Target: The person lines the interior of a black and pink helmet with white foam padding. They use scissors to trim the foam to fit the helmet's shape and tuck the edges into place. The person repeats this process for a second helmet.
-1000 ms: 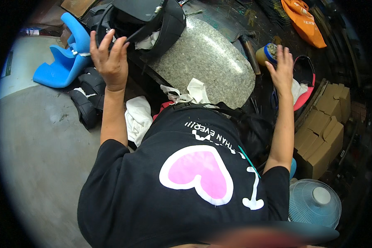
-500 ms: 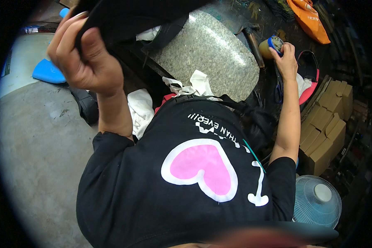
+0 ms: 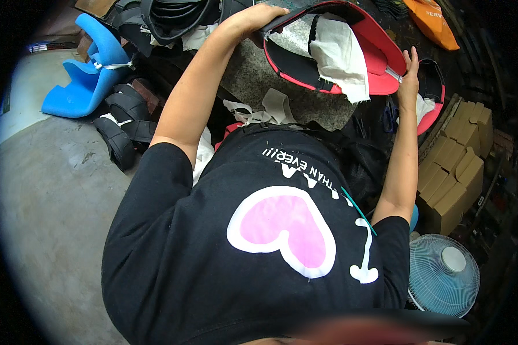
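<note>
Over the work area is a curved, padded red-and-black piece (image 3: 380,57), black on its inside, with a white zipper-like strip at its right end. A loose white cloth (image 3: 341,60) hangs across its opening. My left hand (image 3: 262,17) is closed on the black upper left edge; its fingers are partly hidden. At the other end my right hand (image 3: 408,80) rests against the red side, two fingertips pointing up and the thumb hidden. Under the piece lies a speckled grey stone slab (image 3: 244,80), largely covered. White cloth scraps (image 3: 279,106) lie at its near edge.
Bent blue foam pieces (image 3: 89,75) and black padded pieces (image 3: 129,112) lie at left; more black pieces (image 3: 178,20) sit at the back. At right are another red-and-black piece (image 3: 431,109), dark-handled scissors (image 3: 389,115), cardboard boxes (image 3: 452,167) and a fan (image 3: 443,273).
My left hand has swung right and brought the piece over the slab, its red side now showing. My right hand, earlier on a blue-rimmed jar, is now at the piece; the jar is out of sight.
</note>
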Available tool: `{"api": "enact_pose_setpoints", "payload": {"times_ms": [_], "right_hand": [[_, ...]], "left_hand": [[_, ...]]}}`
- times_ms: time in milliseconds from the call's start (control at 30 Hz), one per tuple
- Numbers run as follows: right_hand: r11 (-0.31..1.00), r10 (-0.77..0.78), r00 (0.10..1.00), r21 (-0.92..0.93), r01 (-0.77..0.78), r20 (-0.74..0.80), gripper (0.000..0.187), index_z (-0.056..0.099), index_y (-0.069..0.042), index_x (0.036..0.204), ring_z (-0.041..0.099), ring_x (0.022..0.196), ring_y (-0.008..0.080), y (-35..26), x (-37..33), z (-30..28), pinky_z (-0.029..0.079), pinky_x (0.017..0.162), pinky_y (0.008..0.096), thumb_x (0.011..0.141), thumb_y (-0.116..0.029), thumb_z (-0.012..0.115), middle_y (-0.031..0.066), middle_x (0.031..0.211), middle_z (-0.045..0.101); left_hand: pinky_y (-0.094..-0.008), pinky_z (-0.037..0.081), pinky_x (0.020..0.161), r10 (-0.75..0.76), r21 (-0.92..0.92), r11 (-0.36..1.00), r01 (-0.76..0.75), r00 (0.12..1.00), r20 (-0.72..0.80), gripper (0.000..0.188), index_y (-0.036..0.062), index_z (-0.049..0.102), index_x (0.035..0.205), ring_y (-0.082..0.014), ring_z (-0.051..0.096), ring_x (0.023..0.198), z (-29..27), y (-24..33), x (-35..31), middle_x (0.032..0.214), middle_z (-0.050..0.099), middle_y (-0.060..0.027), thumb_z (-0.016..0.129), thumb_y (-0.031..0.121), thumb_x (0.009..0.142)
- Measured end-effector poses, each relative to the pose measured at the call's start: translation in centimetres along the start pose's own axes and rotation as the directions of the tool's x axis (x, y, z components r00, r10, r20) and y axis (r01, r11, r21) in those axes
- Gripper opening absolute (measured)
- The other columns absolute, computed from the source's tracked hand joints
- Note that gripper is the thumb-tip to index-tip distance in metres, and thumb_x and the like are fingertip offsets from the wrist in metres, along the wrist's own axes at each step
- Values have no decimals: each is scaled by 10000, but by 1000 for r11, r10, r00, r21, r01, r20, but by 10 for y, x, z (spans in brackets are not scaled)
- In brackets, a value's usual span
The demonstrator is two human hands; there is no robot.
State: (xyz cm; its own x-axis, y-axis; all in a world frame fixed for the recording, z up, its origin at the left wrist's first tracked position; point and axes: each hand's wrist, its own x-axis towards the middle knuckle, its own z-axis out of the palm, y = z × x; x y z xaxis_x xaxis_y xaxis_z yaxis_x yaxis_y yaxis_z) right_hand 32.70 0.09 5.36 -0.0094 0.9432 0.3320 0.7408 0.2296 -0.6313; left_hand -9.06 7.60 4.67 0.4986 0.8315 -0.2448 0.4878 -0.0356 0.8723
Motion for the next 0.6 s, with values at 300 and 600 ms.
{"api": "enact_pose_setpoints", "payload": {"times_ms": [300,600], "right_hand": [[971,-201,974,-149,185,-105,625,461,-164,1434,633,1047,260,-57,-3,-1,510,899,356,859,-152,705,98,1231,647],[958,-177,961,-186,218,212,722,490,-149,1360,625,984,307,-130,-47,90,513,836,418,721,-188,823,130,1098,621]], "left_hand": [[-435,545,761,225,787,600,140,915,-334,243,81,668,1049,-317,682,911,9,29,-1,957,682,-192,511,210,916],[-348,528,814,436,220,888,-403,592,-678,272,-13,598,1117,-251,671,886,92,70,-15,939,645,-147,625,46,853]]}}
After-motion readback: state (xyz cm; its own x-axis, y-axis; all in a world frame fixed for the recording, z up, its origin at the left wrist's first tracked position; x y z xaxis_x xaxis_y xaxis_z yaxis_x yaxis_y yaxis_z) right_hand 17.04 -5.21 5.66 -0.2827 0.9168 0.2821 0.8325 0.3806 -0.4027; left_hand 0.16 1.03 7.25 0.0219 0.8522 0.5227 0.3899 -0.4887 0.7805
